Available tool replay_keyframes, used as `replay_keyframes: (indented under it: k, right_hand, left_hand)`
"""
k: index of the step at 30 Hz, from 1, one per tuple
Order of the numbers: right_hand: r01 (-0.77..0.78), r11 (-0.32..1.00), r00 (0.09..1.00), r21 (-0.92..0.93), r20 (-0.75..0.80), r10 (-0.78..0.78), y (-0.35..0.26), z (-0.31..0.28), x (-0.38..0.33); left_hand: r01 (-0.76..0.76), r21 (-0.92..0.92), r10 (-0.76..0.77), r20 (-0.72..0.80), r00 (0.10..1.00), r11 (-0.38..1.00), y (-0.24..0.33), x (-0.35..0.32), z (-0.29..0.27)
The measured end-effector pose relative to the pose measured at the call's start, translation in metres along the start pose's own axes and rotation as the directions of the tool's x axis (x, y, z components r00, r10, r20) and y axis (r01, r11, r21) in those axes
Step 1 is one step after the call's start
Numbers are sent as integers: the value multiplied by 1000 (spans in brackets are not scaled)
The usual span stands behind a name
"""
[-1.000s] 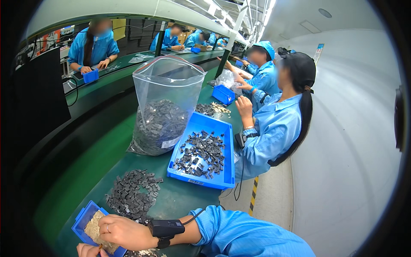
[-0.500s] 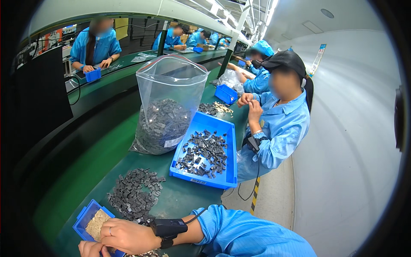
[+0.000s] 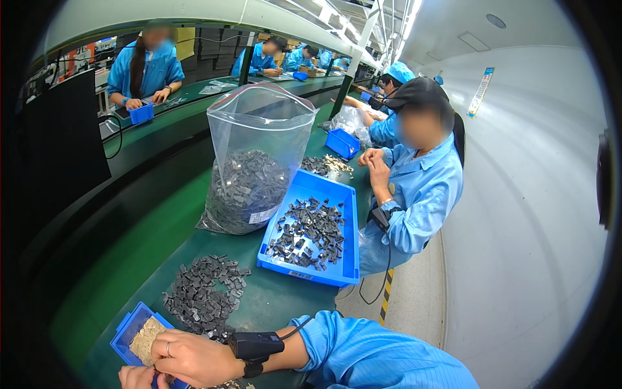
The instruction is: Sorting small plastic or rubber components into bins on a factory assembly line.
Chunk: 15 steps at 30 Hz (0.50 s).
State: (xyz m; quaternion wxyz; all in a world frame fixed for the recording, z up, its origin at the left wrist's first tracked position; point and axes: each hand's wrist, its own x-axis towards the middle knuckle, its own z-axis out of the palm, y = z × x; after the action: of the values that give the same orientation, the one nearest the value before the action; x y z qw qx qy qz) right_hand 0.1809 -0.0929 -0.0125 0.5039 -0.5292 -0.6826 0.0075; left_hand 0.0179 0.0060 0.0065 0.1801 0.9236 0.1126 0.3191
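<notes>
Tabletop (image 3: pixel 278 303), clocked from the near pile (image 3: pixel 201 295)
A bin (image 3: pixel 126 330) is set at eight o'clock, a bag (image 3: pixel 262 139) of parts (image 3: pixel 249 185) at one, a tray (image 3: pixel 324 277) of parts at two; at the tray's twelve, a farther heap (image 3: pixel 315 166) is spread.

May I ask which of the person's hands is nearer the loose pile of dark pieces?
Right. The right hand is just below the loose pile in the picture; the left hand is farther off, at the lower edge, left of the right hand.

Green tabletop (image 3: pixel 277 297) lies open at lower centre; dark-part pile (image 3: pixel 206 293) blocks lower left; blue tray (image 3: pixel 275 265) and plastic bag (image 3: pixel 249 194), centre.
</notes>
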Motion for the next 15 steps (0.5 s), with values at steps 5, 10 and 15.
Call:
replay_keyframes:
  k: [5, 10, 15]
  right_hand:
    - [30, 999, 999, -18, 13, -30, 3, 0, -2]
    - [87, 995, 995, -44, 46, -85, 7, 1, -3]
    - [106, 992, 993, -62, 60, -102, 5, 0, -3]
  left_hand:
    - [-66, 24, 66, 9, 998, 998, -2, 0, 2]
    - [-124, 81, 122, 30, 992, 989, -1, 2, -1]
    - [-154, 108, 151, 35, 988, 982, 1, 2, -2]
